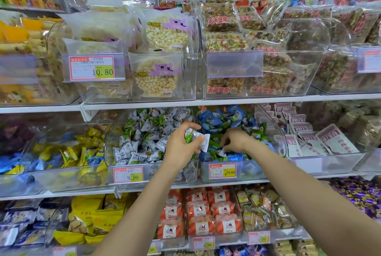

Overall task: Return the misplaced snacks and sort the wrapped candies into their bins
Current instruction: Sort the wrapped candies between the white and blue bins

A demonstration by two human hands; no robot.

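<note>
My left hand point(181, 144) is closed around a small bunch of white-and-green wrapped candies point(198, 137), held over the divider between the white-candy bin point(115, 142) and the blue-candy bin point(216, 170). My right hand point(235, 139) reaches into the blue bin, fingertips pinched down among the wrappers; I cannot tell whether they hold one. These pieces look light, crinkly and slippery: pinch each by its crimped end

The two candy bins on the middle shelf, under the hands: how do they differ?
The left bin holds mostly white-and-green wrapped candies, the right bin mostly blue ones mixed with green. The left bin's tag reads 9.90, the right bin's 29.80. The left hand clutches several white-and-green candies by the divider between the bins; the right hand reaches into the right bin. Both bins are clear plastic.
</note>
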